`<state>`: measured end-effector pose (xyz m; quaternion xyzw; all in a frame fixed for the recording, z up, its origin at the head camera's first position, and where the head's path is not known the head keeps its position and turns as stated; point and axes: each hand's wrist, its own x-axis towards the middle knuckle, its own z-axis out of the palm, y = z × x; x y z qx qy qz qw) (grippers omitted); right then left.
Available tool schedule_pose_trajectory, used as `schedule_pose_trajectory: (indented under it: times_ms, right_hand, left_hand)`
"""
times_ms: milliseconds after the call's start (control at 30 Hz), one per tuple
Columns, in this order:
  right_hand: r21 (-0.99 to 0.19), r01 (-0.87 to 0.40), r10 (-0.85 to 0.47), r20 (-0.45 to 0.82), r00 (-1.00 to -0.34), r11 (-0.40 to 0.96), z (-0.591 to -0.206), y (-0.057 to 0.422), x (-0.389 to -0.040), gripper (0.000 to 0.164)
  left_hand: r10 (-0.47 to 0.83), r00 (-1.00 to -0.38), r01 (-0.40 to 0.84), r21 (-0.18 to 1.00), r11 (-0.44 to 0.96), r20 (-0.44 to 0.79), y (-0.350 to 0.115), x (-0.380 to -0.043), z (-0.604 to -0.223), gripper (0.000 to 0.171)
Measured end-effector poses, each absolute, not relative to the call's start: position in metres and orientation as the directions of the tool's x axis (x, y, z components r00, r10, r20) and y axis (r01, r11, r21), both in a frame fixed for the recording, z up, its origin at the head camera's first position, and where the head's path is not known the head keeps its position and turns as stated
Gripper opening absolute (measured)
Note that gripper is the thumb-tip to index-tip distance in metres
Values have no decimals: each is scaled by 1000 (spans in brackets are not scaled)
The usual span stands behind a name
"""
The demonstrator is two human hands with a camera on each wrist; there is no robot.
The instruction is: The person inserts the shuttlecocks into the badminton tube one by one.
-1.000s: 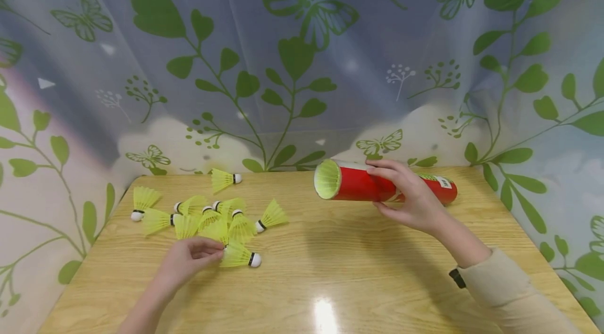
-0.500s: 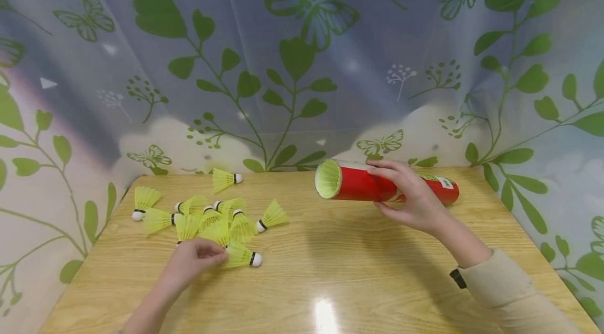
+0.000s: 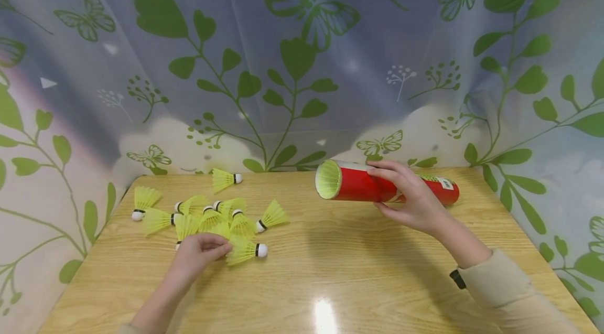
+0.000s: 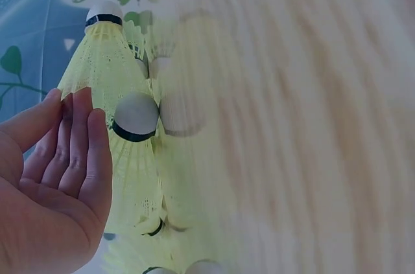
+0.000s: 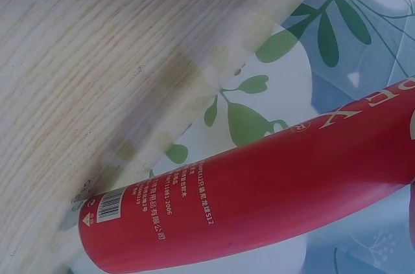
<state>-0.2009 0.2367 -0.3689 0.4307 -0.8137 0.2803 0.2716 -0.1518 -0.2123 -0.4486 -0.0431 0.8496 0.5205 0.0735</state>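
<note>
In the head view my left hand (image 3: 198, 256) pinches the skirt edge of a yellow shuttlecock (image 3: 243, 250), whose white cork points right. The left wrist view shows thumb and fingertips on the rim of that same shuttlecock (image 4: 97, 54), with others lying just behind it. My right hand (image 3: 415, 203) grips a red shuttlecock tube (image 3: 356, 183) around its middle, its mouth facing left and tilted toward me. Yellow skirt ribs show inside the mouth. The right wrist view shows the printed far end of the tube (image 5: 194, 216).
Several more yellow shuttlecocks (image 3: 189, 224) lie clustered on the left of the wooden table (image 3: 368, 292). One shuttlecock (image 3: 224, 180) lies apart near the back edge. A patterned curtain (image 3: 330, 87) hangs close behind the table.
My left hand has drawn the pinched shuttlecock slightly right and away from me, beside the cluster. My right hand and the tube have stayed nearly in place.
</note>
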Motion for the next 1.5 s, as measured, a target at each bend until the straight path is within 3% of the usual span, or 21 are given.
schedule_pose_trajectory:
  times_ms: [600,1500]
  right_hand:
    - [-219,-864,-576,668,-472,454,-374,235,-204,68]
    - [-190,-849,-582,653,-484,493,-377,232,-205,76]
  left_hand:
    - [9,-993,-105,900,422,-120,-190,-165,-434,23]
    - [-2,-1000,4,951,311,5,-169,-184,-385,28]
